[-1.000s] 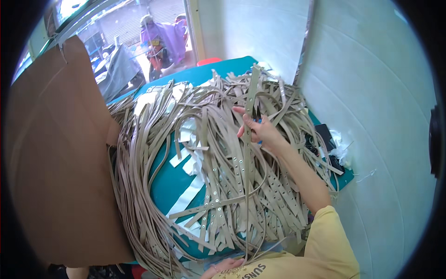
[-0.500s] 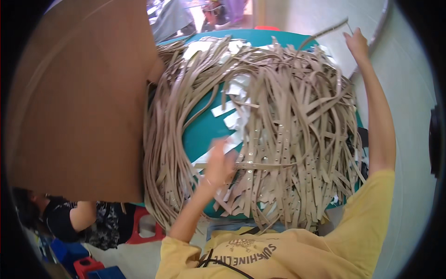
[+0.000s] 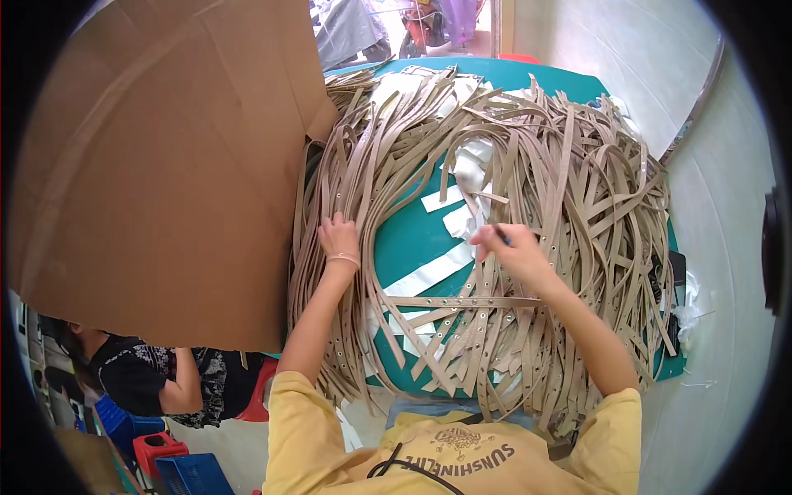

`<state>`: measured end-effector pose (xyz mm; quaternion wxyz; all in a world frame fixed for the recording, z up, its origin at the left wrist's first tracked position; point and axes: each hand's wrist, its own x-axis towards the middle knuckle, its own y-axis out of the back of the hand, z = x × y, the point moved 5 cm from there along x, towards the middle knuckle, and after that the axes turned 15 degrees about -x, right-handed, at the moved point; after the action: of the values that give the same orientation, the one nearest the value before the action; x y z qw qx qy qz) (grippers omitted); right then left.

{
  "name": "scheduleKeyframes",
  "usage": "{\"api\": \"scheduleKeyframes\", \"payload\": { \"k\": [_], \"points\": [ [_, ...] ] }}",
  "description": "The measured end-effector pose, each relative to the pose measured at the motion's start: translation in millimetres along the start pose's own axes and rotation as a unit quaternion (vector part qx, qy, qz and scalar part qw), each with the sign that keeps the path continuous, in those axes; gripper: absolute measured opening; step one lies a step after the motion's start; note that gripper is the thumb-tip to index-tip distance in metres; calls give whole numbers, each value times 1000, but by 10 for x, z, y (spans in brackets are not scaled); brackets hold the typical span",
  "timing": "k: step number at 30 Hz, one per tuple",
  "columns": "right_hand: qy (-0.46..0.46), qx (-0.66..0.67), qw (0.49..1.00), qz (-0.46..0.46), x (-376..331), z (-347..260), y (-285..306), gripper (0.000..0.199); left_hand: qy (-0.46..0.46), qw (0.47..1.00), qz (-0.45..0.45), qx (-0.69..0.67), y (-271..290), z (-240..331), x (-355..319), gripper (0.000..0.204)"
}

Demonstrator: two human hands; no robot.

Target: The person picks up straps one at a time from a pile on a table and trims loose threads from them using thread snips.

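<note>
Beige belt straps (image 3: 569, 190), many with rows of metal eyelets, cover most of a green table (image 3: 396, 247). My left hand (image 3: 339, 239) is on the left-hand bundle of straps (image 3: 318, 289), its fingers bent around a strap there. Over the inner edge of the right-hand heap, my right hand (image 3: 518, 257) is closed on a small dark pen-like tool (image 3: 502, 234), most of which is hidden by the fingers. One eyelet strap (image 3: 462, 303) lies crosswise below that hand. White paper strips (image 3: 429, 271) lie on the green surface between the two heaps.
A large brown cardboard sheet or box side (image 3: 165, 181) stands along the table's left. Behind it sits a person in black (image 3: 140, 375), near a red stool (image 3: 157, 450) and a blue crate (image 3: 194, 474). Dark objects (image 3: 676, 280) lie at the table's right edge.
My right hand has come in from the far right, where a strap hung beside it, to the middle. My left hand has moved left onto the straps. The view has shifted.
</note>
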<state>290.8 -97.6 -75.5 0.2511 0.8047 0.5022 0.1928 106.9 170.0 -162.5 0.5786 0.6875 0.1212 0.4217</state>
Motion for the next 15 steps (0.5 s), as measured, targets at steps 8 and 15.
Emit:
{"api": "scheduleKeyframes", "payload": {
  "k": [8,15],
  "points": [
    [-104,87,984,-113,93,118,-606,41,-92,966,-118,-213,-131,774,-132,44],
    [-181,175,963,-100,24,352,-599,45,183,832,-245,-464,-505,665,227,34]
  ]
}}
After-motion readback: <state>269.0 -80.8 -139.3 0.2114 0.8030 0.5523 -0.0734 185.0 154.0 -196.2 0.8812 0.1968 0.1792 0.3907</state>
